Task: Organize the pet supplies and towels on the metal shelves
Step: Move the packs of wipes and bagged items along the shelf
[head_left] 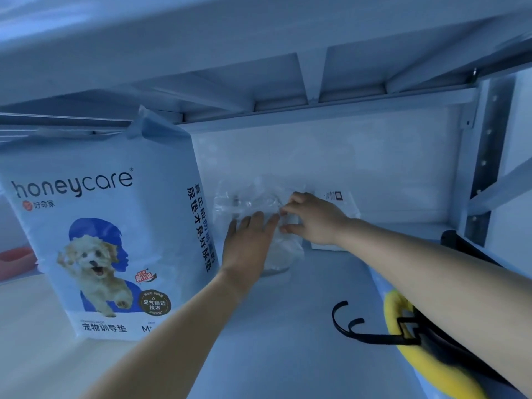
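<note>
A clear plastic packet (pixel 253 197) with something white inside stands at the back of the metal shelf (pixel 288 326). My left hand (pixel 249 243) lies flat against the packet's front, fingers straight. My right hand (pixel 312 218) pinches the packet's right edge between thumb and fingers. A big pale "honeycare" pet-pad bag (pixel 100 226) with a puppy picture stands upright just left of the packet. A flat white packet (pixel 336 197) with a dark label leans on the back wall, partly hidden behind my right hand.
A yellow and black item with black straps (pixel 408 335) lies at the shelf's right front, under my right forearm. The upper shelf's underside (pixel 259 67) hangs low overhead. A slotted upright post (pixel 483 156) stands at the right. Something red (pixel 17 260) shows at far left.
</note>
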